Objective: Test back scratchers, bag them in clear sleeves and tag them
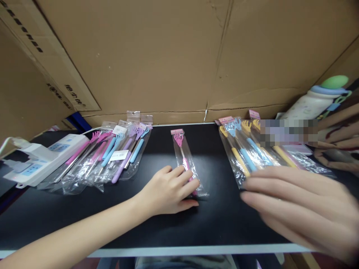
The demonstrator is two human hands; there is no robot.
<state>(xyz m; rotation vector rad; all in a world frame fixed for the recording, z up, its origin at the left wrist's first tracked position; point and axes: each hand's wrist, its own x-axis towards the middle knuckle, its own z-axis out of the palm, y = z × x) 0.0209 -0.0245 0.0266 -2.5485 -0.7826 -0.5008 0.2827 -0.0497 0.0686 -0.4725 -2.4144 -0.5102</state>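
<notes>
Blurred and close, the right hand (305,209) is near the yellow and blue scratchers (248,158), fingers together, its grip impossible to tell. Half open, the left hand (168,191) lies over the pink scratcher (184,161), mid-table (224,224).

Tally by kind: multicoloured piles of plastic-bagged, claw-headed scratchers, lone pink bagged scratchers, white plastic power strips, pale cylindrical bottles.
Scratcher piles, left and right: 2
Lone pink scratcher: 1
White power strip: 1
Pale bottle: 1
Total: 5
</notes>
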